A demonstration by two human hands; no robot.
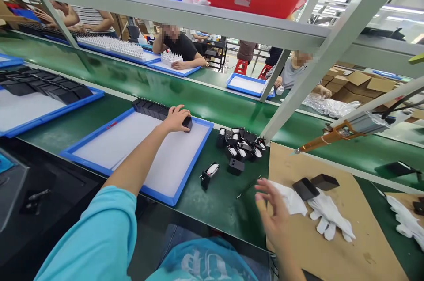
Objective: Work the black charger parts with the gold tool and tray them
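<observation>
My left hand [177, 118] reaches to the far side of a blue-rimmed tray [195, 161] lined with white. Its fingers are wrapped round a small black box [188, 125] at the right end of a row of similar black boxes [149, 108]. Over the bench, my right hand [273, 208] is raised with fingers apart and nothing in it. Near it lie a thin dark tool [248, 187] and a white cloth glove [291, 199]. Between the hands are a black part with a white insert [210, 174], a black box [236, 166] and a pile of black-and-white parts [241, 142].
Brown cardboard [371, 232] at right bears gloves [331, 214] and two dark blocks [305, 189]. An orange-bodied tool [324, 137] hangs above it. Another tray [49, 117] of black boxes lies left. A shelf holds a red bin [245, 0]. Co-workers sit across the line.
</observation>
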